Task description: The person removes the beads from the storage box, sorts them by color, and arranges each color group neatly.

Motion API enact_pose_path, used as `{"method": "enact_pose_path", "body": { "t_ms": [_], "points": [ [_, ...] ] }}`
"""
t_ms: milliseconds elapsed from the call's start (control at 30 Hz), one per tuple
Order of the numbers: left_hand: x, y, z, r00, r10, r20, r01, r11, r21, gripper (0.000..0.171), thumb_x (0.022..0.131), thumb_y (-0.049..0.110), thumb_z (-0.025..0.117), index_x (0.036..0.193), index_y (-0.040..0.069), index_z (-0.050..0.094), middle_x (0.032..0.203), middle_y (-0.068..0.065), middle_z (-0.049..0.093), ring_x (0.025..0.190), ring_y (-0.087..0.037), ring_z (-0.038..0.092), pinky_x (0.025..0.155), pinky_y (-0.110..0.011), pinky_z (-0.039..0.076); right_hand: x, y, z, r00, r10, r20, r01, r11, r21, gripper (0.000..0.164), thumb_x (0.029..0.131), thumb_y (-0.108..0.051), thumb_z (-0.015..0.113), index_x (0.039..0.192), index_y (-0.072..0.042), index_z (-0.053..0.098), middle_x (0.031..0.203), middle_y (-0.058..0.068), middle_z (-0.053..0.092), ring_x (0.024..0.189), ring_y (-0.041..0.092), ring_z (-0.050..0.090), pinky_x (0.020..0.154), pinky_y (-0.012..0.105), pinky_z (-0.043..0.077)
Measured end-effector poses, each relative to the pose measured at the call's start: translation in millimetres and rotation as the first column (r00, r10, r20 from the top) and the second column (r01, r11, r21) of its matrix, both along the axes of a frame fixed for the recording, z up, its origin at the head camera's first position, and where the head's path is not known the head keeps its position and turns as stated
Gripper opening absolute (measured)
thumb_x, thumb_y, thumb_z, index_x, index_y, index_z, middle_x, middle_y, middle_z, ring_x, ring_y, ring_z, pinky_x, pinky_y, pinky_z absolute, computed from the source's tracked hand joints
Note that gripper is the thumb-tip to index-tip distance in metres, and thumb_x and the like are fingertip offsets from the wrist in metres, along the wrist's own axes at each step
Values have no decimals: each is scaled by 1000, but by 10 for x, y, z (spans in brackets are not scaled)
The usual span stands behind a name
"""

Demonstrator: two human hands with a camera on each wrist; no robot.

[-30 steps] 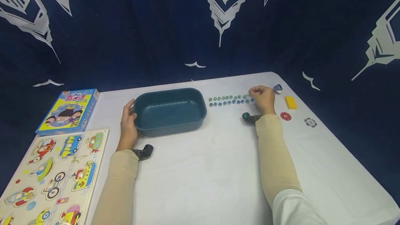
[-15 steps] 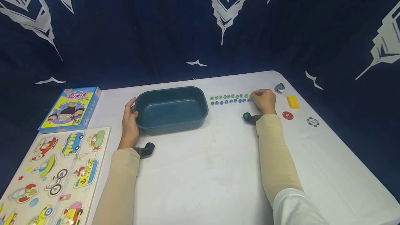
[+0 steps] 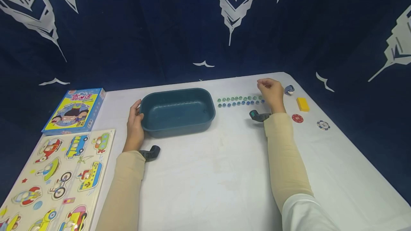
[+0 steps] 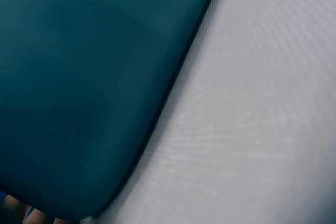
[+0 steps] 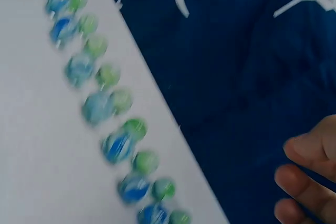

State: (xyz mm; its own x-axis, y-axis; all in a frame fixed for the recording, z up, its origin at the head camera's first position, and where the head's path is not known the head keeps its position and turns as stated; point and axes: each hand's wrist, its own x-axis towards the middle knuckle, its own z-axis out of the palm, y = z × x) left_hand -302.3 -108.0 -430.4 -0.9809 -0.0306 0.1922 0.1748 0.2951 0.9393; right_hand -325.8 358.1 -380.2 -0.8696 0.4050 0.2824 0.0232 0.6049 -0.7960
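A dark teal plastic basin [image 3: 179, 130] stands on the white table. My left hand [image 3: 135, 129] holds its left end, fingers behind the outer wall and thumb at the rim; the left wrist view shows only some fingers [image 4: 39, 216] past the basin's edge. To the right of the basin, small glass marbles lie in two rows, green marbles [image 3: 245, 98] behind and blue marbles [image 3: 238, 103] in front. My right hand [image 3: 272, 92] hovers just beyond their right end, fingers loosely bent. Nothing shows between its thumb and fingers [image 5: 294, 179] in the right wrist view.
Right of the hand are a small blue-and-white object [image 3: 289, 90], a yellow block [image 3: 303, 104], a red chip [image 3: 297, 118] and a white-and-black chip [image 3: 323, 125]. A boxed game [image 3: 75, 111] and a vehicle puzzle board [image 3: 74, 163] lie at left. A dark patterned curtain [image 3: 160, 35] hangs behind.
My right hand was low over the right end of the marble rows and has risen away toward the back. A green and a blue marble show at that end. The left hand stays on the basin.
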Motion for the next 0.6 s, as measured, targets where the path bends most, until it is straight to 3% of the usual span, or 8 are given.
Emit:
{"method": "enact_pose_path", "body": {
  "t_ms": [133, 233, 400, 600],
  "points": [
    [-4, -6, 15, 1000, -5, -9, 5, 1000, -1, 61, 97, 16, 27, 158, 19, 25, 153, -16, 38, 143, -32, 33, 119, -51, 21, -12, -134, 162, 990, 140, 0, -140, 990, -23, 28, 100, -19, 59, 121, -3, 68, 120, 18, 66, 109, 28, 60, 97, 41, 47],
    [-1, -6, 27, 1000, -5, -11, 6, 1000, 13, 61, 97, 16, 29, 158, 18, 26, 153, -15, 38, 143, -31, 33, 120, -50, 21, -18, -235, 251, 964, 264, 36, -262, 964, -49, 28, 100, -19, 60, 122, -3, 68, 122, 16, 66, 108, 24, 60, 92, 36, 49],
    [11, 1, 37, 1000, -20, -23, 21, 998, 66, 61, 96, 12, 34, 157, 14, 27, 154, -13, 39, 143, -29, 34, 120, -45, 22, -26, -410, 335, 889, 454, 64, -448, 890, -81, 28, 99, -16, 61, 122, -2, 68, 118, 15, 67, 99, 19, 60, 82, 28, 52],
    [0, 8, 12, 1000, -19, -6, 20, 997, 70, 61, 96, 10, 34, 157, 14, 28, 154, -11, 39, 144, -26, 33, 121, -43, 21, -25, -628, 401, 803, 592, 64, -577, 800, -166, 26, 97, -12, 62, 121, -2, 68, 112, 14, 69, 93, 21, 63, 79, 32, 55]
  ]
}}
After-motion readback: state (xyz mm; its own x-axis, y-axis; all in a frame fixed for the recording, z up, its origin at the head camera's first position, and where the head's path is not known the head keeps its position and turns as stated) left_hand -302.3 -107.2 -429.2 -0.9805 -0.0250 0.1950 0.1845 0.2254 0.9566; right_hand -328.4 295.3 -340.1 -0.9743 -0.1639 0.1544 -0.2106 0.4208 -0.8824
